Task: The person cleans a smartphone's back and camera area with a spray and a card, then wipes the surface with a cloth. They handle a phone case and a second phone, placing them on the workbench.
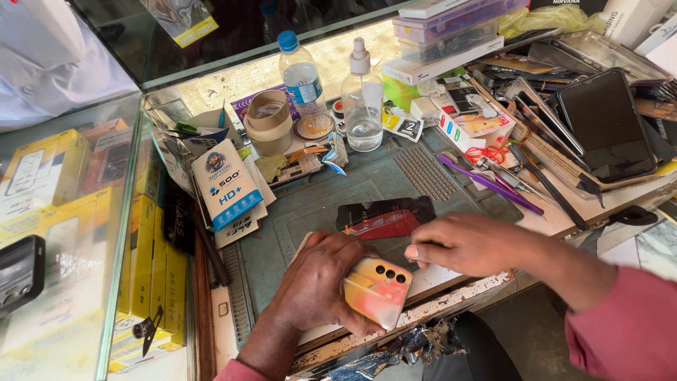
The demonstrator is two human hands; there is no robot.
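The left hand (317,282) wraps around a phone with a shiny orange, yellow and pink back (377,289), fingers curled tight on its side so it stays steady at the near edge of the grey-green rubber work mat (352,190). The phone lies face down, with its three small camera holes up, so its back is easy to get at. The right hand (469,245) rests just beside the phone's top corner, fingers pressed together and thumb tucked; I cannot tell if it pinches anything. Just behind both hands lies a flat black and red packet (384,217), close by. Further back stand a clear plastic water bottle with a blue cap (302,77), a clear spray bottle (363,99) and a roll of brown tape (268,121). A purple stick tool (486,183) and a big dark tablet (608,127) sit off to the right.
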